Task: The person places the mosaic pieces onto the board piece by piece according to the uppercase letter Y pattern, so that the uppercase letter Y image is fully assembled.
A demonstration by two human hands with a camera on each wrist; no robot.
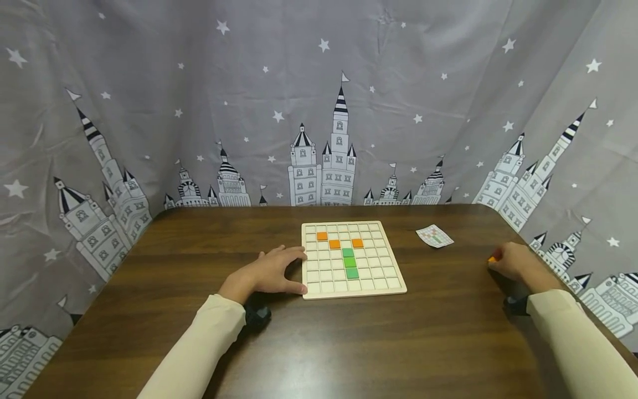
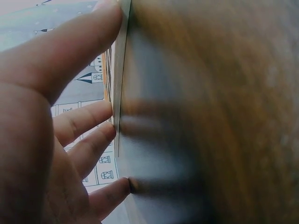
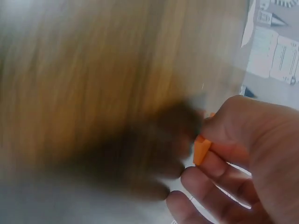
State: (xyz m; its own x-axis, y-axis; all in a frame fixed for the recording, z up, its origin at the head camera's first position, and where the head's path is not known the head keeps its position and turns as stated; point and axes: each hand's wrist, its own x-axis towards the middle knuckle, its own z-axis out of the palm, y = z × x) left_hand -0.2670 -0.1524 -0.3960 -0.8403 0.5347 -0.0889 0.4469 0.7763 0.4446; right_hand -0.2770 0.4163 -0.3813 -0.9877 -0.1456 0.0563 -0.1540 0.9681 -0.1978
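Note:
A pale wooden grid board lies on the table, holding three orange square tiles and a column of three green tiles. One orange tile sits left of the column's top, another to its right. My left hand rests at the board's left edge, thumb and fingertips touching it, fingers spread; the left wrist view shows the board's thin edge against them. Over at the table's right side my right hand pinches an orange tile between thumb and fingers.
A small card printed with a coloured grid lies right of the board. The dark brown wooden table ends at the back against a grey curtain with castles and stars. Black wrist bands are on both arms.

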